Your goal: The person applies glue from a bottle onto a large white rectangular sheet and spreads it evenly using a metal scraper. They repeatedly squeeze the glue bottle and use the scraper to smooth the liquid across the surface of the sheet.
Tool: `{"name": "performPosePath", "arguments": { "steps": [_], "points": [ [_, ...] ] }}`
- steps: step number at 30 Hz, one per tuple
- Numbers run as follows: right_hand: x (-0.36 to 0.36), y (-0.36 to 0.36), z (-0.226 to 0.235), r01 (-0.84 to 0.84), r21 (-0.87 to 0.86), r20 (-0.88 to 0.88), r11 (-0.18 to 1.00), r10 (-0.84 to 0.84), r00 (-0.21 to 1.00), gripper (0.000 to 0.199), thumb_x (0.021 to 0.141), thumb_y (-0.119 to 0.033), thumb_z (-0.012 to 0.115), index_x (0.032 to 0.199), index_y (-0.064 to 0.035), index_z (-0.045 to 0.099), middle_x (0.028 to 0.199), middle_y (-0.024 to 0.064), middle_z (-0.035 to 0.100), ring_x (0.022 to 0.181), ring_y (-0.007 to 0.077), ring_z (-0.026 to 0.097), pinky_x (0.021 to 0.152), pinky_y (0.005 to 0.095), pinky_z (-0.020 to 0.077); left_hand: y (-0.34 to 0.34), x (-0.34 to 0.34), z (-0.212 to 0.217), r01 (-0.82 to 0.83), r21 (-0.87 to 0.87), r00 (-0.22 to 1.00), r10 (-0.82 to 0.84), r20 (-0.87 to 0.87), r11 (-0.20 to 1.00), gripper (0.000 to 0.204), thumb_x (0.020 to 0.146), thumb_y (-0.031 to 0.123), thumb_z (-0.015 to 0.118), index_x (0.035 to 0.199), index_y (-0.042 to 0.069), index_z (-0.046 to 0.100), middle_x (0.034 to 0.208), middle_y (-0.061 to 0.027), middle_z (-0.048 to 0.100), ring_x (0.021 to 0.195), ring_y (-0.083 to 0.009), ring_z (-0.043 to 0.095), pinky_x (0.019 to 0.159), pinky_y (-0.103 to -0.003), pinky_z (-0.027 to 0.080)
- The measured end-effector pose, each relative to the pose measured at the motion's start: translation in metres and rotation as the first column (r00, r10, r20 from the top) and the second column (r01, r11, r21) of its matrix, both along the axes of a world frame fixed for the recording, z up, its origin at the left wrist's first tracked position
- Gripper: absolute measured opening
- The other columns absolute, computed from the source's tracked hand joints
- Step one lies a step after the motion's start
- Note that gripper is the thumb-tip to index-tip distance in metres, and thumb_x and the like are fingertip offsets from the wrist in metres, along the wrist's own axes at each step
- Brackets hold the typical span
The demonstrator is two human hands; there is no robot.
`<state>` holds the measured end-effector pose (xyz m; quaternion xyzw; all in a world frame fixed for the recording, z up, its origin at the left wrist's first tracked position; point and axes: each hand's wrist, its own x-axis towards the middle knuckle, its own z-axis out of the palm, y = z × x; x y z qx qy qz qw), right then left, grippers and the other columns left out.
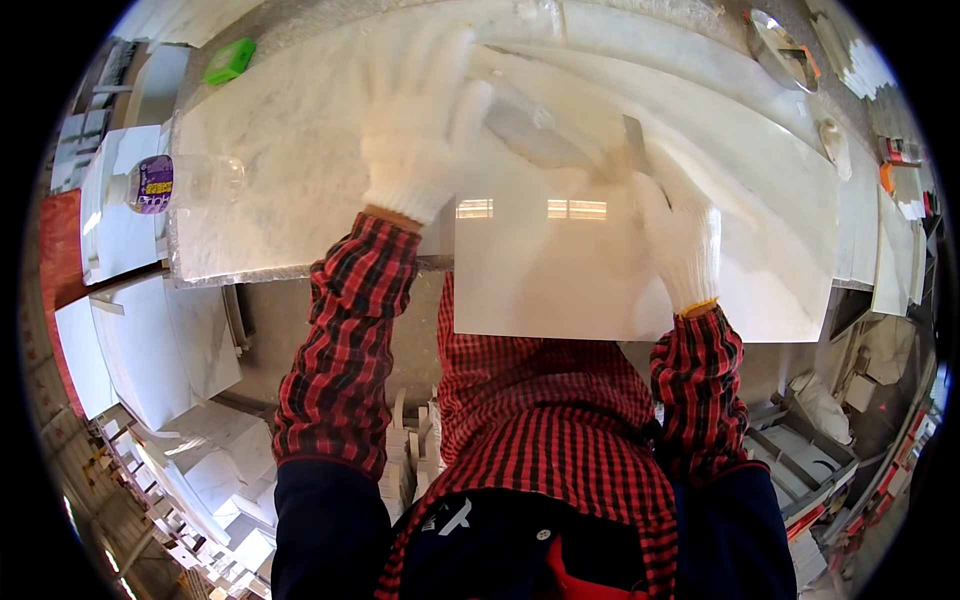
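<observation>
My left hand (415, 125), in a white knit glove, hovers over or rests on a pale stone slab (260, 190); motion blurs it, but its fingers look spread, with nothing visible in them. My right hand (683, 238), gloved likewise, is closed around a scraper with a flat grey blade (634, 143). The grip hides the scraper's handle. Under the right hand lies a polished white marble tile (560, 290), its near edge jutting past the slab toward me. Greyish veins and a brownish smear show near the blade.
A clear bottle with a purple label (153, 184) lies on the left. At the far left sits a green box (230, 61); a round metal pan (780, 50) stands at the far right. More white tiles (165, 340) stand lower left, and a metal frame (800, 455) lower right.
</observation>
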<state>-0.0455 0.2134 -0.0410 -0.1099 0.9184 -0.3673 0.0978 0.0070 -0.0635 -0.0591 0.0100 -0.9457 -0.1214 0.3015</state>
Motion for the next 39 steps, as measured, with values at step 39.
{"name": "performPosePath", "arguments": {
  "steps": [39],
  "points": [
    [0.004, -0.081, -0.007, -0.171, 0.261, -0.254, 0.95, 0.239, 0.937, 0.018, 0.098, -0.023, 0.054, 0.11, -0.012, 0.062, 0.072, 0.0189, 0.067, 0.066, 0.0407, 0.067, 0.061, 0.0533, 0.051, 0.003, -0.006, -0.007, 0.036, 0.053, 0.992, -0.042, 0.117, 0.998, 0.039, 0.099, 0.028, 0.054, 0.13, 0.006, 0.06, 0.134, -0.0075, 0.063, 0.117, -0.0298, 0.052, 0.103, -0.044, 0.038]
  ]
}}
